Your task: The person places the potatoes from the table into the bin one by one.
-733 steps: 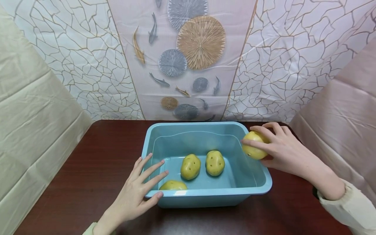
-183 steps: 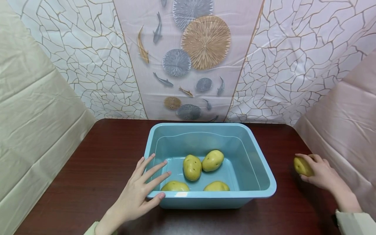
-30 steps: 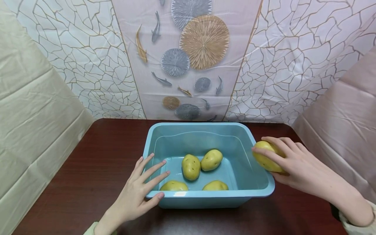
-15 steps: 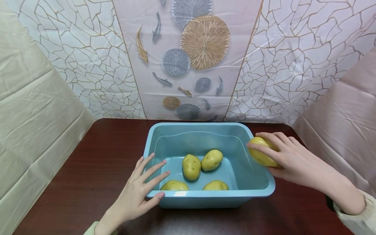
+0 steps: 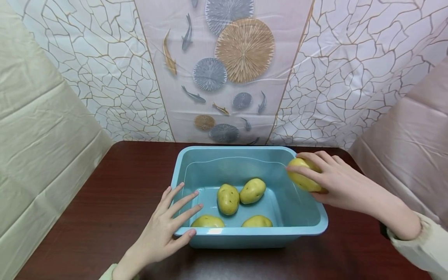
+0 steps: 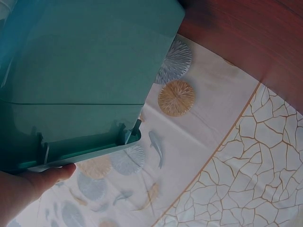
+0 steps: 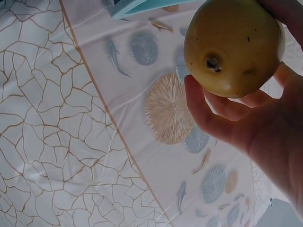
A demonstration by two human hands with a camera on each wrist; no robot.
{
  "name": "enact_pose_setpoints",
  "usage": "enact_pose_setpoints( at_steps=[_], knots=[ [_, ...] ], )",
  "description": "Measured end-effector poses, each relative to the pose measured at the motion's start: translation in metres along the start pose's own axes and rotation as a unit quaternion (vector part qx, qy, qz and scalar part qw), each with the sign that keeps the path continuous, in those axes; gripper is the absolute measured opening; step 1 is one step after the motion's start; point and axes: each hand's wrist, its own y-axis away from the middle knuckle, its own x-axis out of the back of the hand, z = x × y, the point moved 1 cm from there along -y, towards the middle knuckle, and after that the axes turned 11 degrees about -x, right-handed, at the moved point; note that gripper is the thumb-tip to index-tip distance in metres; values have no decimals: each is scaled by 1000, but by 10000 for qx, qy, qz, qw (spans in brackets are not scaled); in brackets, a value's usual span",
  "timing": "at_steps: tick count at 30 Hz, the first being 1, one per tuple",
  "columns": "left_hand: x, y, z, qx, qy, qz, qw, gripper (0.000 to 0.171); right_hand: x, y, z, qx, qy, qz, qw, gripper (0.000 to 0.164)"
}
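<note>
In the head view a light blue plastic basin stands on the table with several yellow potatoes inside, among them one potato near the middle. My left hand rests on the basin's left front rim, fingers spread and straight. The left wrist view shows its thumb against the basin wall. My right hand grips another potato above the basin's right rim. Close up in the right wrist view, fingers curl round that potato, which has a dark pit.
The dark red-brown table extends on both sides of the basin. A patterned cloth hangs behind it. Pale cloth walls slope in on the left and right.
Six seconds ago my right hand was on a potato at the table's right; it has since carried it leftward to the basin's right rim. My left hand stays put.
</note>
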Motion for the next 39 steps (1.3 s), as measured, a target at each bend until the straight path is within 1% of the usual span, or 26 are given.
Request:
enact_pose_setpoints(
  at_steps=[9,22,30,39],
  knots=[
    [-1,0,0,15,-64,33,10000,42,-6,-9,0,146,171,-14,9997,71],
    [-1,-1,1,-16,-24,68,10000,41,-13,-18,-1,282,217,-223,9991,72],
    [-1,-2,1,-8,-32,57,10000,41,-15,-23,-2,533,345,-187,9978,70],
    [0,0,1,36,60,-39,10000,41,-22,-26,-4,667,396,-217,9968,70]
  ],
)
